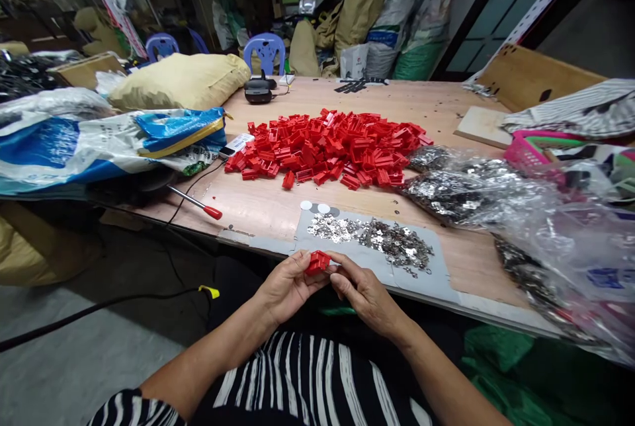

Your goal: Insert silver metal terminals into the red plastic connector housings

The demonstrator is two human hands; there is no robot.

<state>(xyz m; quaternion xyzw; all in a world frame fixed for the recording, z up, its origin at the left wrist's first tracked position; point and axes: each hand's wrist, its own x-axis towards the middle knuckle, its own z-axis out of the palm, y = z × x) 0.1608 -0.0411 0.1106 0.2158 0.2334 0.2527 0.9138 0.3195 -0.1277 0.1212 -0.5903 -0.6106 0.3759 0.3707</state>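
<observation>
My left hand (290,284) is closed on a small red plastic part (318,262), held between thumb and fingers just above my lap at the table's front edge. At the part's right side, my right hand (364,294) has its index finger and thumb drawn together; what sits between them is too small to name, though a bit of grey shows there. Just beyond my hands lies a grey mat (436,280) with a spread of small flat metal pieces (394,244). Farther back is a big heap of similar red plastic parts (332,145).
Plastic bags of metal pieces (451,194) lie on the right, near a pink basket (530,148). A blue and white sack (99,141) covers the left side. A red-tipped metal rod (198,204) juts over the left edge. Behind stands a blue chair (265,52).
</observation>
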